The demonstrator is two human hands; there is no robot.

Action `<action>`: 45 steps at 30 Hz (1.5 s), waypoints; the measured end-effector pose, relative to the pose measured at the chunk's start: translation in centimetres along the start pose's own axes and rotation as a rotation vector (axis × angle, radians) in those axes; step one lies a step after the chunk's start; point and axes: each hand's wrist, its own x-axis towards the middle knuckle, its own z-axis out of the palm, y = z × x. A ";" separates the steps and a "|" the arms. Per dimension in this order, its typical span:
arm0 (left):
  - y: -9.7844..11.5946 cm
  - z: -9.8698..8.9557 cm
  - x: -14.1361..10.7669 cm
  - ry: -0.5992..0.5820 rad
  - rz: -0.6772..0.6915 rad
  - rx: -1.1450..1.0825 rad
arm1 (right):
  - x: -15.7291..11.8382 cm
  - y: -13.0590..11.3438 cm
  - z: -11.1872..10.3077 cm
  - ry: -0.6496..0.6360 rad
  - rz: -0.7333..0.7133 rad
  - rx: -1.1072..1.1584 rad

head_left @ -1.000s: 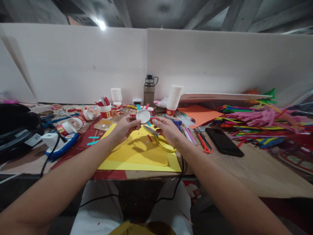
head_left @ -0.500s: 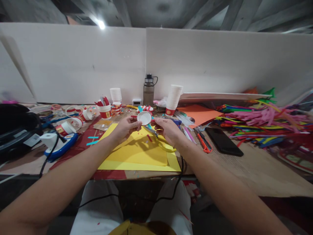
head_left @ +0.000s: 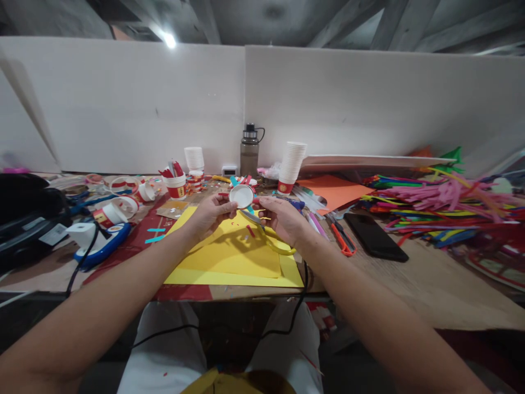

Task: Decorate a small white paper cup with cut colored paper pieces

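Note:
Above the yellow sheets, my left hand [head_left: 211, 215] pinches the left rim of a cut-down paper cup [head_left: 241, 197]. The white round inside of the cup faces me. Red and light blue strips stick out around its edge. My right hand [head_left: 281, 218] is at the cup's right side, its fingers curled at the end of a red strip [head_left: 256, 201]. The strip's tip is hidden by these fingers. Beneath the right hand lies a pair of yellow-handled scissors [head_left: 282, 250], partly covered. Loose red and blue scraps rest on the yellow sheet [head_left: 233, 262].
Behind the hands stand a bottle [head_left: 249, 153], a cup stack [head_left: 292, 169] and a cup of red strips [head_left: 175, 186]. To the right lie a cutter [head_left: 343, 239], a phone [head_left: 375, 236] and many pipe cleaners [head_left: 443, 202]. A blue-edged power strip [head_left: 104, 246] is left. A black cable [head_left: 301, 306] hangs over the front edge.
The cut cup has shifted very slightly up and left, and its face has turned a little. Both hands keep nearly the same places.

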 end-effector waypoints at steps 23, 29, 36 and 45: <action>0.0 0.0 -0.1 -0.016 -0.025 -0.027 | -0.3 -0.1 0.4 -0.004 0.000 0.009; 0.2 0.2 -0.1 -0.032 -0.020 -0.025 | -0.3 -0.1 0.4 0.007 -0.005 0.063; 0.3 0.2 -0.1 -0.032 -0.020 -0.007 | -0.4 -0.1 0.5 -0.008 -0.013 0.098; 0.2 0.1 -0.1 -0.010 -0.035 -0.052 | -0.4 -0.1 0.6 -0.021 -0.016 0.049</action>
